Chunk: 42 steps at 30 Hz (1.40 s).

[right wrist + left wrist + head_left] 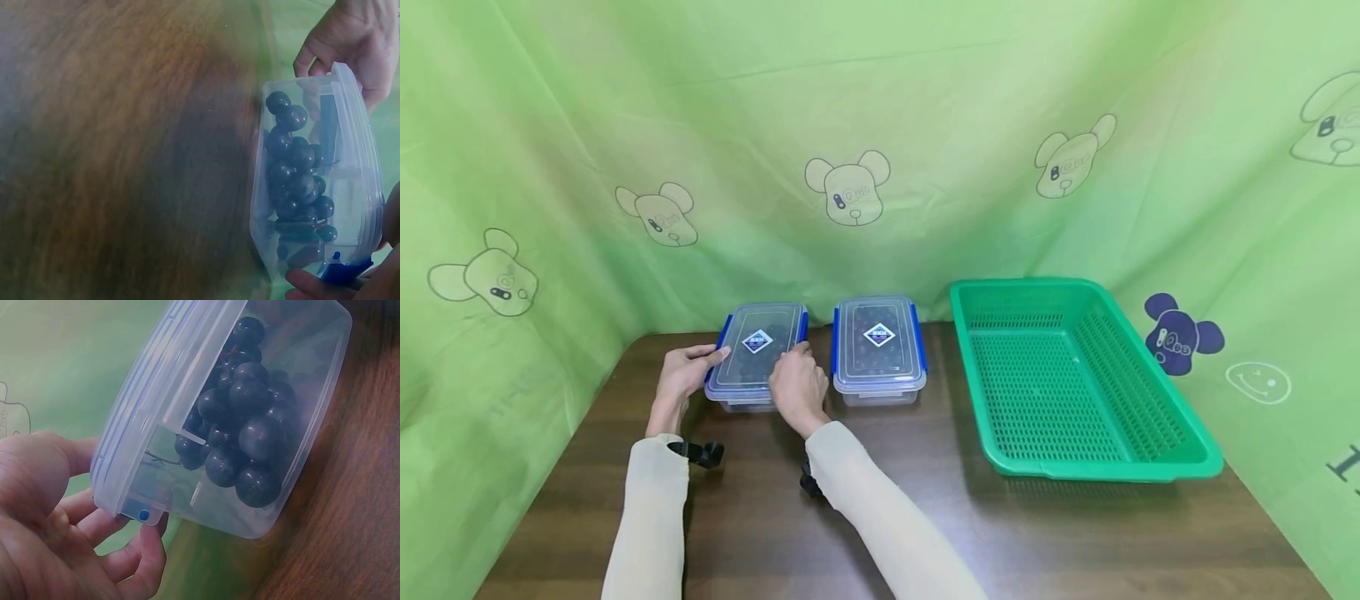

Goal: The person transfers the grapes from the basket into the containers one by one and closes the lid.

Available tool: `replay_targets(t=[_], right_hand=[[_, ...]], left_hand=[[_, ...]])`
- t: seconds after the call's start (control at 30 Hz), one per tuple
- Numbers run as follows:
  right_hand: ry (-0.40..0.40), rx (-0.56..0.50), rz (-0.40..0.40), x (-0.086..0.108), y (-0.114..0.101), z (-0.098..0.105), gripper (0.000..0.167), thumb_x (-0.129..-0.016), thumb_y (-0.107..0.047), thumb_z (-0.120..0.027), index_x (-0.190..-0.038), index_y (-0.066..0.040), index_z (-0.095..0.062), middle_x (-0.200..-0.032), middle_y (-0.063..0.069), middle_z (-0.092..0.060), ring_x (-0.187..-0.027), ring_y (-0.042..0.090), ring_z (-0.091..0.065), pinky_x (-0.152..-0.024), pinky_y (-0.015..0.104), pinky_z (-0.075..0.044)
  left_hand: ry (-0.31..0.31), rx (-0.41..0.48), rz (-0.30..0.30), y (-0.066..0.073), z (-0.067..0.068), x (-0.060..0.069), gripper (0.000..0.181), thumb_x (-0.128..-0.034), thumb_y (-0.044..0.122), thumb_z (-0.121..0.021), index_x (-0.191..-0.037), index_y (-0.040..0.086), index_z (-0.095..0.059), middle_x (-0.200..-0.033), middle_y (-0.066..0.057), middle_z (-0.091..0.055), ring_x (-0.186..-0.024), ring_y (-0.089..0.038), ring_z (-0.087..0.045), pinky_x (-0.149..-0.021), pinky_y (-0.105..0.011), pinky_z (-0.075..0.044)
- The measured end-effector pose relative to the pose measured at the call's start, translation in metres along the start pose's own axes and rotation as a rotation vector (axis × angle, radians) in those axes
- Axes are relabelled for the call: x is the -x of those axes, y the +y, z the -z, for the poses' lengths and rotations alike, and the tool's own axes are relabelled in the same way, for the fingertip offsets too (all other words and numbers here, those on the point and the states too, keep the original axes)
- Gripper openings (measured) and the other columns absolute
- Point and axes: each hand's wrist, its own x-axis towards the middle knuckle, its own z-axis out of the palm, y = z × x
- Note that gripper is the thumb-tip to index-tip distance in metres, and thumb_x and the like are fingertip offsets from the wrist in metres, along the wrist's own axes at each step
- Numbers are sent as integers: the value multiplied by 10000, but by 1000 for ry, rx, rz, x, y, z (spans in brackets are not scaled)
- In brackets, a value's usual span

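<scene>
A clear plastic food container [742, 371] with blue side latches and a diamond label stands on the table, holding dark grapes [250, 431]. My left hand [685, 371] grips its left edge, thumb on the lid and fingers curled beneath the latch, as the left wrist view shows. At the opposite edge, my right hand [799, 387] holds the container by the blue latch [345, 272], with a finger below it. The lid sits on the container. To the right stands a second lidded container [880, 367], also with dark round contents, touched by neither hand.
A green plastic basket [1045, 400] with perforated walls occupies the right side of the brown wooden table [760, 533]. Green cloth [925, 125] printed with bear heads hangs behind and along both sides.
</scene>
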Motion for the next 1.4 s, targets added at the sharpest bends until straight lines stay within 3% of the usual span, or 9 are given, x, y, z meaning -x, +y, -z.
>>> replay_targets(t=[0.33, 0.43, 0.5, 0.6, 0.7, 0.8, 1.0, 1.2, 1.4], right_hand=[[-1, -37, -4, 4, -1, -1, 510, -1080, -248, -558, -1432, 122, -545, -1391, 247, -672, -948, 358, -780, -799, 489, -650], [-19, -42, -1, 3, -2, 3, 513, -1063, -231, -589, -1430, 123, -539, -1359, 241, -687, -973, 355, -774, -815, 487, -648], [-37, -54, 18, 1, -5, 12, 526, -1042, -233, -625, -1429, 112, -535, -1354, 233, -678, -1020, 353, -756, -843, 483, -644], [-75, -100, 75, -2, -12, 33, 556, -1015, -271, -673, -1426, 80, -546, -1383, 211, -637, -1133, 347, -708, -937, 471, -621], [-139, -190, 145, -6, -22, 62, 645, -1016, -366, -684, -1478, 50, -514, -1500, 203, -545, -1318, 346, -611, -1110, 461, -547], [-194, -277, 187, -15, -30, 93, 784, -1009, -462, -681, -1574, 11, -412, -1626, 185, -428, -1482, 340, -473, -1247, 466, -423], [-169, -361, 271, -42, -37, 150, 890, -957, -545, -721, -1617, -71, -359, -1678, 136, -351, -1550, 305, -370, -1283, 500, -357], [-130, -331, 354, -67, -38, 197, 985, -932, -683, -665, -1645, -103, -310, -1707, 123, -320, -1590, 277, -290, -1310, 506, -305], [-130, -308, 376, -88, -22, 243, 1069, -923, -782, -571, -1680, -132, -187, -1697, 101, -361, -1590, 283, -318, -1288, 545, -331]], left_hand=[[-4, 83, 12, -5, -2, 0, 580, -980, 346, -751, -1418, -17, -635, -970, -6, -739, -746, -6, -640, -669, -158, -549], [-16, 85, 18, -5, -2, 0, 593, -990, 337, -736, -1443, -24, -607, -1047, -65, -755, -807, -57, -676, -703, -186, -572], [-27, 69, 0, -1, -1, 2, 632, -1008, 334, -709, -1497, -31, -541, -1232, -161, -728, -976, -145, -698, -832, -234, -576], [-16, 37, -59, 7, 3, 8, 696, -1035, 354, -658, -1564, -37, -434, -1475, -284, -575, -1270, -332, -621, -1071, -393, -531], [33, -46, -144, 19, 11, 16, 715, -1049, 403, -617, -1580, -28, -407, -1535, -311, -508, -1424, -437, -499, -1201, -533, -425], [89, -164, -220, 28, 21, 26, 680, -1056, 449, -585, -1556, 4, -464, -1537, -297, -519, -1431, -466, -494, -1188, -600, -416], [144, -295, -376, 40, 33, 38, 665, -1090, 507, -482, -1532, 10, -501, -1553, -310, -499, -1385, -501, -541, -1120, -651, -461], [123, -435, -479, 42, 40, 37, 780, -1107, 561, -379, -1585, -56, -377, -1593, -393, -362, -1468, -594, -336, -1187, -741, -303], [103, -599, -531, 46, 47, 36, 907, -1071, 679, -336, -1661, 0, -215, -1664, -385, -222, -1499, -640, -232, -1155, -827, -248]])
